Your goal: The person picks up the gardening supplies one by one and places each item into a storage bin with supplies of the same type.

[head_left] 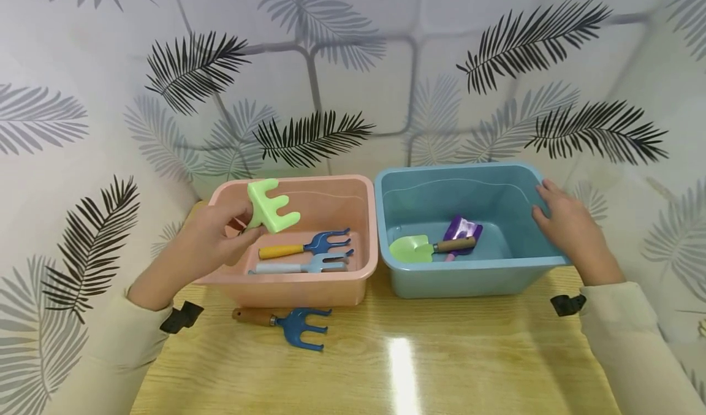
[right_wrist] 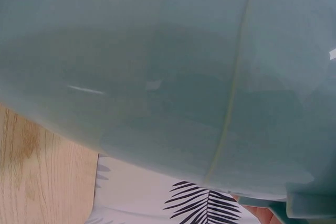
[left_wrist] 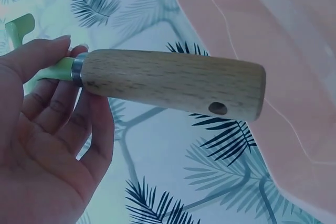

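My left hand (head_left: 217, 234) pinches a light green hand rake (head_left: 269, 209) at its metal collar, holding it above the left side of the pink basin (head_left: 292, 277). In the left wrist view the rake's wooden handle (left_wrist: 173, 83) points away from the fingers (left_wrist: 100, 135). My right hand (head_left: 570, 228) grips the right rim of the blue basin (head_left: 452, 277), thumb on the inner side. Inside the pink basin lie a blue rake with a yellow handle (head_left: 281, 252) and a light blue fork (head_left: 309, 265). The blue basin holds a green trowel (head_left: 413, 248) across a purple shovel (head_left: 463, 228).
In front of the pink basin, a dark blue rake (head_left: 295, 328) with a wooden handle lies on the wooden table (head_left: 452, 360). Both basins stand side by side, close to a leaf-patterned cloth (head_left: 353, 84) at the back.
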`<state>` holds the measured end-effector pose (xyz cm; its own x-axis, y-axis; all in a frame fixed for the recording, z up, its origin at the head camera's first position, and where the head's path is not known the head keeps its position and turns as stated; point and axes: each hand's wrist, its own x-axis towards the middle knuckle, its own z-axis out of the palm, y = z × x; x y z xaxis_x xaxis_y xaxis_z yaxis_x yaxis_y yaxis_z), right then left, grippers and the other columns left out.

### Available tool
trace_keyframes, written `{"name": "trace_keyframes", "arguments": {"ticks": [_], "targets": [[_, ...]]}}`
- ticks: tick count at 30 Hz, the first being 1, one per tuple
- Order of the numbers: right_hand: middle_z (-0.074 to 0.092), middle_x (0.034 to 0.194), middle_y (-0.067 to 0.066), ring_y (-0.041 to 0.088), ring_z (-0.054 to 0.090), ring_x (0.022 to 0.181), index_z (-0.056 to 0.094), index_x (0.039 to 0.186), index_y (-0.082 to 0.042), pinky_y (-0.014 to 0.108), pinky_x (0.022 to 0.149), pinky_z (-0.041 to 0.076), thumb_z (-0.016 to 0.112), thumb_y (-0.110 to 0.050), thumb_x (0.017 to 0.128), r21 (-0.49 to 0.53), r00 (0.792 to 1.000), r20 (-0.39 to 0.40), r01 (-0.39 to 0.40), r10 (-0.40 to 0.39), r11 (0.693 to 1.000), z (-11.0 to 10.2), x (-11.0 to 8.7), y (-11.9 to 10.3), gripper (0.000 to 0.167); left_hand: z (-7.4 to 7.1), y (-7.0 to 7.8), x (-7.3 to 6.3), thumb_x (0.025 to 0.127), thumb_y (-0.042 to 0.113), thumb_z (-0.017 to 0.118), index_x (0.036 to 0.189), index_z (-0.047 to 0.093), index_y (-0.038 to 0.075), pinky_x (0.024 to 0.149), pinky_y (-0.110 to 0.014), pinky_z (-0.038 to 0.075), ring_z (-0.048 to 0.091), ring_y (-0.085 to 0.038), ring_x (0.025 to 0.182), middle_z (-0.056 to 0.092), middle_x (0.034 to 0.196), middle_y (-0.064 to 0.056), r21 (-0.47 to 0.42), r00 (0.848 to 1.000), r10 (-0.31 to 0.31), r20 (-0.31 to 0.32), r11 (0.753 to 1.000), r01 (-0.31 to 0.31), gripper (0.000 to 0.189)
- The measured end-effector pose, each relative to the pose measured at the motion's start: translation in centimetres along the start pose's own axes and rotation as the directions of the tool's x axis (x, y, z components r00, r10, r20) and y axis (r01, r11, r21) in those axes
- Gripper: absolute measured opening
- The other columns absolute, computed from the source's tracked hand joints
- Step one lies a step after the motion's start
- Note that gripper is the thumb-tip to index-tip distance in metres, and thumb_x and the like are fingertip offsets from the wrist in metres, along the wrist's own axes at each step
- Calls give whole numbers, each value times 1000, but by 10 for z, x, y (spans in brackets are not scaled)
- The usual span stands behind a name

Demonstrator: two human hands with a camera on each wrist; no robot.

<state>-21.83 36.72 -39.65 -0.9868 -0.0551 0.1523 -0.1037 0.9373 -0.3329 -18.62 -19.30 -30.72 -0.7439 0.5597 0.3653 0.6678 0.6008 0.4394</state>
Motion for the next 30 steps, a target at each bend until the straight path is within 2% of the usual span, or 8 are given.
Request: {"name": "trace_keyframes", "arguments": {"ticks": [2, 6, 11, 14, 20, 25, 27, 30], "targets": [[27, 142, 30, 53, 31, 122, 34, 135, 14, 63, 97, 26, 49, -9, 92, -5, 1000, 0, -1, 1, 1000, 0, 0, 0, 51, -2, -5, 8, 83, 10, 69, 86, 58, 17, 62, -28, 52, 61, -9, 76, 61, 86, 6, 23, 1000, -9, 1, 1000, 9, 14], [27, 142, 31, 53, 31, 121, 34, 135, 14, 63, 96, 26, 50, -10, 92, -10, 1000, 0, 3, -3, 1000, 0, 1, 0, 51, -4, -9, 25, 87, 20, 65, 80, 55, 17, 68, -31, 52, 60, -10, 78, 61, 86, 5, 4, 996, -74, 58, 997, 74, 13], [27, 142, 31, 53, 32, 121, 34, 135, 14, 63, 96, 27, 50, -10, 92, -7, 1000, 3, 14, -14, 1000, 0, 1, 1, 51, -2, -14, 46, 89, 30, 62, 78, 52, 17, 72, -32, 51, 57, -11, 75, 62, 79, 5, 27, 983, -122, 137, 992, 119, 20], [27, 142, 31, 53, 32, 120, 35, 134, 14, 63, 96, 27, 51, -9, 92, -7, 1000, 1, 13, -13, 1000, 2, 1, 2, 51, 4, -23, 59, 90, 32, 61, 80, 51, 17, 72, -31, 49, 56, -10, 75, 59, 77, 5, 28, 971, -144, 189, 990, 141, 21], [29, 140, 32, 54, 33, 119, 36, 133, 15, 63, 95, 27, 51, -9, 91, 0, 1000, 0, 26, -26, 1000, 6, 3, 5, 51, 22, -48, 79, 90, 29, 61, 74, 40, 8, 58, -31, 28, 36, -17, 62, 33, 65, -3, 4, 942, -158, 295, 986, 164, 33], [28, 141, 32, 53, 31, 121, 34, 135, 15, 64, 95, 27, 50, -10, 92, 10, 1000, 4, 18, -18, 1000, 6, 3, 6, 52, 39, -63, 90, 92, 29, 59, 75, 45, 10, 56, -29, 29, 36, -16, 59, 35, 65, -4, -10, 898, -153, 412, 985, 173, 29], [27, 142, 31, 53, 31, 121, 34, 135, 14, 64, 96, 26, 50, -10, 92, 11, 1000, 2, 12, -12, 1000, 4, 3, 6, 52, 45, -67, 94, 93, 30, 56, 83, 52, 14, 53, -29, 31, 36, -16, 54, 36, 64, -3, -16, 870, -173, 461, 979, 203, 19], [27, 142, 31, 53, 31, 121, 34, 135, 14, 64, 96, 26, 49, -10, 92, 12, 1000, 0, 10, -10, 1000, 4, 2, 7, 52, 57, -74, 97, 96, 26, 51, 92, 54, 18, 50, -29, 29, 32, -15, 51, 33, 65, -1, -16, 830, -205, 518, 968, 249, 9]]}}
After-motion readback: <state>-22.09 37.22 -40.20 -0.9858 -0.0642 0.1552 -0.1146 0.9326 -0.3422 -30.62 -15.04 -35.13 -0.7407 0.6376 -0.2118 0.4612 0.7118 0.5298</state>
